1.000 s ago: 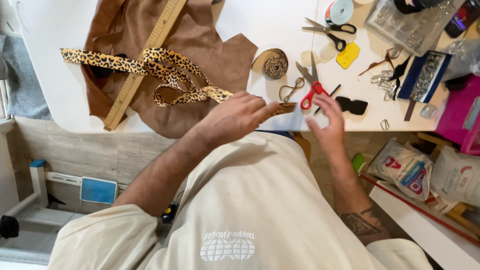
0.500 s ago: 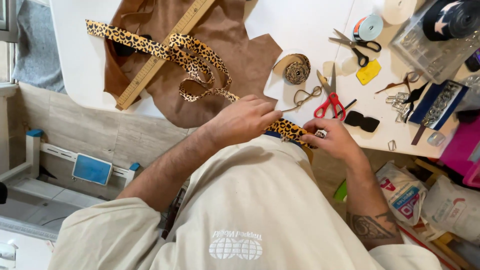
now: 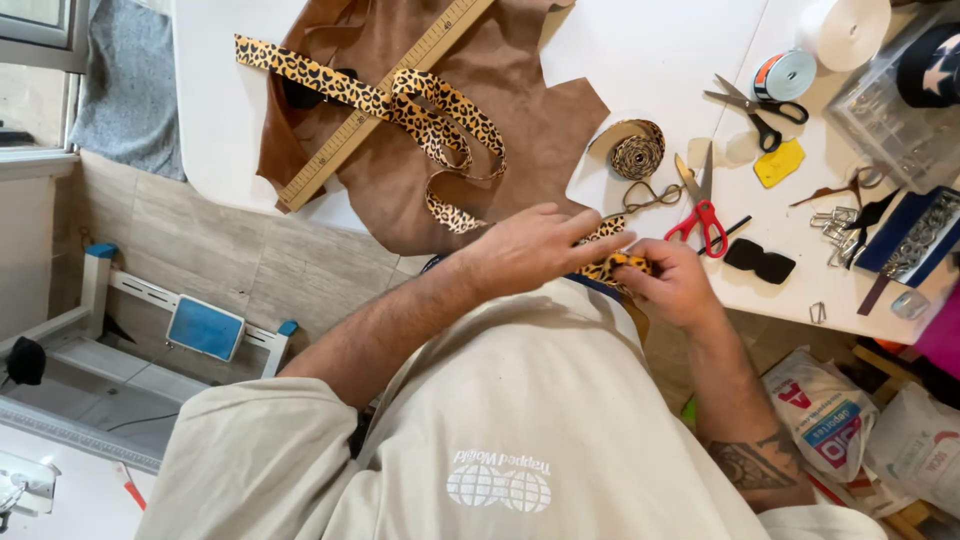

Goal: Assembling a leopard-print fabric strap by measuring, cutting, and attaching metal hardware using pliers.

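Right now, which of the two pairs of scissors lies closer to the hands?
The red-handled scissors, lying just above the right hand beside the strap roll. The black-handled scissors sit farther up the table, by the tape roll.

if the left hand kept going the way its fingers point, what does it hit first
The left hand points right and slightly up the picture, across the leopard strap it holds with the right hand. Past that, the red-handled scissors look first in line, though depth is unclear.

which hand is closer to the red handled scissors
Right. The right hand pinches the leopard strap just below the red-handled scissors; the left hand sits farther off to their left, fingers over the strap.
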